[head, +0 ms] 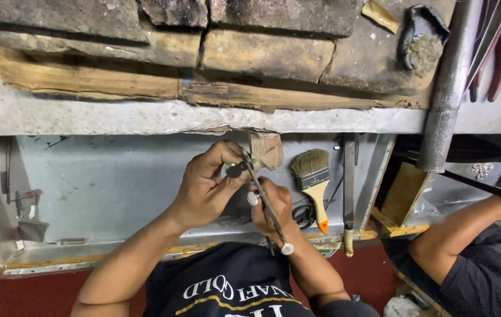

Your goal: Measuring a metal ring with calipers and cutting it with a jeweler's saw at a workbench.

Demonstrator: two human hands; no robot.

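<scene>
My left hand (206,188) pinches a small piece (234,171) against the wooden peg (266,150) at the bench (86,114) edge. My right hand (271,205) closes around a file (265,202), beside the brush (314,179).

Two hands work at the middle: the left hand (206,185) and the right hand (271,205), sharing one thin metal needle file with a pale round end knob (268,205). One small worn wooden bench peg (266,150) juts from the grey desk (86,114) edge. One flat paintbrush with a pale wooden, orange-tipped handle (314,182) lies in the metal drawer tray (104,182); one long flat steel file (349,188) lies beside it. One knurled steel rod (447,94) rests at upper right. One other person's forearm (473,220) enters at right.
</scene>
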